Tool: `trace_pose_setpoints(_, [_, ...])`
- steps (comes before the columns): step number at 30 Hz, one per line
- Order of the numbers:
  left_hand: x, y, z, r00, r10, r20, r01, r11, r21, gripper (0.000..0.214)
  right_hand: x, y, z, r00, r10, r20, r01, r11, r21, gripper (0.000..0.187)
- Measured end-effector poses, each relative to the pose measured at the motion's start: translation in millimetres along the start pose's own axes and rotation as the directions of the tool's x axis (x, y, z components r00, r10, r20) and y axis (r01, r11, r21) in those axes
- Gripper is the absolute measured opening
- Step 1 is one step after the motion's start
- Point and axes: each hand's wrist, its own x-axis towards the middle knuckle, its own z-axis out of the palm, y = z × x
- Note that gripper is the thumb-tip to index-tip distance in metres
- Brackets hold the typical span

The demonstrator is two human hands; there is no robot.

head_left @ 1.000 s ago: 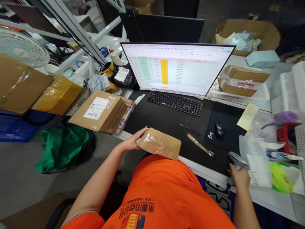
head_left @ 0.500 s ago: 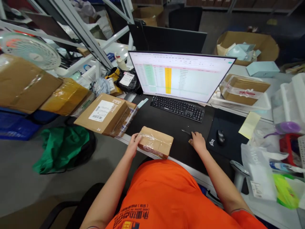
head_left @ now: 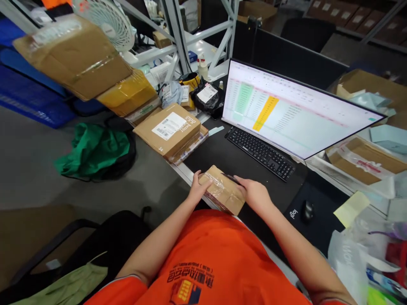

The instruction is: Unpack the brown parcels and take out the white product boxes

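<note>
A small brown cardboard box [head_left: 224, 192], wrapped in shiny clear tape, sits tilted at the front edge of the black desk mat. My left hand [head_left: 199, 188] grips its left end, thumb on the top face. At the far right side of the box, my right hand [head_left: 254, 192] is closed round a slim dark knife [head_left: 232, 178]. The knife lies along the box's far top edge; whether its tip has entered the tape I cannot tell. Most of its handle is hidden in my fingers.
Left of my hands, a larger labelled carton [head_left: 171, 129] lies on another parcel. Behind stand a keyboard [head_left: 259, 152] and a monitor [head_left: 295, 110] with a spreadsheet. A mouse [head_left: 307, 210] rests to the right. More taped boxes [head_left: 79, 59] and a fan [head_left: 106, 25] are far left.
My right hand has brought the knife from the desk mat leftward to the small box. My left hand now grips the box more firmly, and the box has turned. The camera view has swung left.
</note>
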Motion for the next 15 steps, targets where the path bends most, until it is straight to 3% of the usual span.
trace_pose_setpoints(3, [2,-2,-0.8,1.0,-0.014,0.008,0.014,1.0,-0.023,0.086,20,-47,-10,0.991,-0.095,0.096,0.112,0.974,-0.195,0.044])
trace_pose_setpoints(6, [4,-6,-2.0,0.999,-0.022,0.03,0.023,0.999,-0.031,0.092,34,-71,-13,0.985,-0.12,0.124,0.151,0.947,-0.284,0.045])
trace_pose_setpoints(10, [7,-12,-4.6,0.999,-0.01,0.039,0.011,1.0,-0.007,0.092,34,-89,-19,0.981,-0.087,0.171,0.14,0.935,-0.325,0.042])
trace_pose_setpoints(15, [7,-18,-6.3,1.0,0.025,0.017,-0.026,0.999,0.048,0.09,2,-92,-27,0.975,0.029,0.22,0.061,0.919,-0.39,0.041])
